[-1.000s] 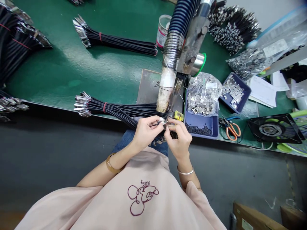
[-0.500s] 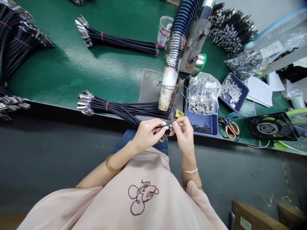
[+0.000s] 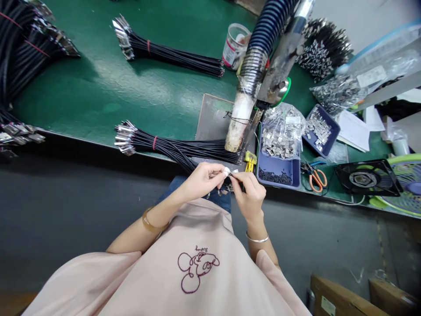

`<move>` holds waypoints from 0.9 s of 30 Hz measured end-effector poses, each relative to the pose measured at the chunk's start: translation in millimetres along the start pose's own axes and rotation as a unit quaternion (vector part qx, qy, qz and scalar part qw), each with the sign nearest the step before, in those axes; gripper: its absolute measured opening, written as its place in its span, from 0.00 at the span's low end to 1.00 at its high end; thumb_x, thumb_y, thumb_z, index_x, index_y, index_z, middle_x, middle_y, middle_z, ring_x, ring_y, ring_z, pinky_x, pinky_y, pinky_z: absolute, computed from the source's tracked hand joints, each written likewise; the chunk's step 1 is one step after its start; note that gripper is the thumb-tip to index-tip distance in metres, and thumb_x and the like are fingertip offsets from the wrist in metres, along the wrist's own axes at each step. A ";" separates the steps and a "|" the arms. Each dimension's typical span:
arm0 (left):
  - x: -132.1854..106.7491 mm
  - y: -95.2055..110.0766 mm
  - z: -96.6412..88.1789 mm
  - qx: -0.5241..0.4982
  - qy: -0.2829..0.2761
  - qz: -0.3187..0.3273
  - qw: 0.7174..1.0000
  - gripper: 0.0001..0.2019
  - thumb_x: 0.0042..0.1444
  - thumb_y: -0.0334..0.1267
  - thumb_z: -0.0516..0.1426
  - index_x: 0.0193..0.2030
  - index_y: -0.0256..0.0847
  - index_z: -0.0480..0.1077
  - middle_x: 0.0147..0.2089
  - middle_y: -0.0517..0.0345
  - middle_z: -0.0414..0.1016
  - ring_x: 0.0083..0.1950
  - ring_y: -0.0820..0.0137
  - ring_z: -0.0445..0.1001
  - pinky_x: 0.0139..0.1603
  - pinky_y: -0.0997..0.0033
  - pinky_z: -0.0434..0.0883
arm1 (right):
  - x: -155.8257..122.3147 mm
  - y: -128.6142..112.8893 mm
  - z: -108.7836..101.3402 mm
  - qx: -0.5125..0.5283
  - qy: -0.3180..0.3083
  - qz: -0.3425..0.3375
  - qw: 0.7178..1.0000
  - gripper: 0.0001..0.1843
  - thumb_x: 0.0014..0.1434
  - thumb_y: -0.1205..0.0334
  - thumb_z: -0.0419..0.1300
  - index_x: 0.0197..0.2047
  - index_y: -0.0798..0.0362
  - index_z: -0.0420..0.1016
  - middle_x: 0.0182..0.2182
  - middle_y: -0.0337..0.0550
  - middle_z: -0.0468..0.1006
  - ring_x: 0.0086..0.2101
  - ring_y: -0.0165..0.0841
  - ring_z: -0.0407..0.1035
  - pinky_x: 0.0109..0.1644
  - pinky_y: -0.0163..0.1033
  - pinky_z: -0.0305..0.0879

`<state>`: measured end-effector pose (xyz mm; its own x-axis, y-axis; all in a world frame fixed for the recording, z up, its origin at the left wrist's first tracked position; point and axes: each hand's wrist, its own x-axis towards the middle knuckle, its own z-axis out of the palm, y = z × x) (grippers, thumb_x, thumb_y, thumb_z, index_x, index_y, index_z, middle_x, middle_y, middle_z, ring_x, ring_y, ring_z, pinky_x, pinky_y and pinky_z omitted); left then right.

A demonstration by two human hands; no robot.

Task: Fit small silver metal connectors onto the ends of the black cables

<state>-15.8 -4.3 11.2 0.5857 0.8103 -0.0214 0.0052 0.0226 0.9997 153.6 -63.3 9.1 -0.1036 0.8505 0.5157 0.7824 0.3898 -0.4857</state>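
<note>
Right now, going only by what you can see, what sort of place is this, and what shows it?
Probably a cable-assembly workshop: tied bundles of black cables lie on a green bench, near bagged metal parts and an orange-handled hand tool.

And we're in a workshop, a cable-assembly one by the look of it: tied cable bundles (image 3: 184,146) across a long green desk (image 3: 158,103), a purple tray (image 3: 296,175) of small parts, orange-handled pliers (image 3: 318,180), a ribbed hose (image 3: 271,26) overhead, cardboard boxes (image 3: 342,300) on the floor!
</note>
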 end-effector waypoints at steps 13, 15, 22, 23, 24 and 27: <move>-5.1 4.9 -7.1 0.063 -0.073 0.039 0.995 0.08 0.57 0.35 0.62 0.30 0.34 0.79 0.29 0.53 0.80 0.29 0.73 0.72 0.29 0.77 0.65 | 4.6 -16.4 -110.3 0.096 -0.080 0.214 0.969 0.07 0.67 0.59 0.58 0.39 0.49 0.76 0.20 0.33 0.74 0.18 0.27 0.66 0.23 0.33 0.60; -1.1 8.0 -1.6 0.126 -0.069 0.089 0.986 0.09 0.59 0.34 0.61 0.29 0.34 0.79 0.27 0.56 0.78 0.26 0.75 0.68 0.27 0.77 0.61 | 7.8 2.9 -107.8 -0.089 0.000 0.230 0.969 0.09 0.67 0.57 0.58 0.40 0.51 0.77 0.20 0.34 0.72 0.20 0.27 0.64 0.27 0.35 0.59; 14.1 2.2 10.9 0.164 -0.011 0.085 0.983 0.15 0.61 0.36 0.58 0.24 0.34 0.73 0.19 0.63 0.68 0.22 0.79 0.59 0.26 0.77 0.57 | 20.1 95.5 -74.5 -0.155 -0.129 0.223 0.954 0.10 0.62 0.55 0.61 0.35 0.52 0.78 0.32 0.42 0.80 0.28 0.31 0.68 0.36 0.38 0.59; 15.3 0.0 11.2 0.145 -0.001 0.070 0.987 0.14 0.60 0.37 0.59 0.25 0.34 0.73 0.19 0.63 0.67 0.22 0.79 0.59 0.26 0.77 0.56 | 21.0 100.7 -73.1 -0.139 -0.140 0.226 0.954 0.10 0.61 0.55 0.62 0.36 0.52 0.78 0.33 0.43 0.81 0.28 0.32 0.68 0.36 0.37 0.59; 16.2 -2.0 11.4 0.130 0.009 0.059 0.990 0.13 0.60 0.37 0.59 0.26 0.34 0.74 0.20 0.63 0.67 0.23 0.79 0.59 0.26 0.77 0.57 | 21.9 103.8 -72.6 -0.123 -0.148 0.227 0.955 0.09 0.60 0.55 0.62 0.35 0.52 0.78 0.33 0.43 0.81 0.28 0.32 0.67 0.36 0.37 0.59; 16.8 -6.0 11.8 0.116 0.030 0.047 0.992 0.08 0.57 0.35 0.58 0.30 0.33 0.75 0.25 0.61 0.70 0.27 0.77 0.63 0.29 0.78 0.60 | 23.9 104.7 -73.6 -0.090 -0.166 0.218 0.958 0.09 0.59 0.56 0.62 0.33 0.52 0.77 0.33 0.43 0.81 0.27 0.30 0.66 0.36 0.37 0.59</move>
<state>3.5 2.3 5.0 0.5426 0.8363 0.0785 0.1440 -0.1847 0.9722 278.2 -28.1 22.5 0.0915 0.9955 0.0247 0.8855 -0.0700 -0.4594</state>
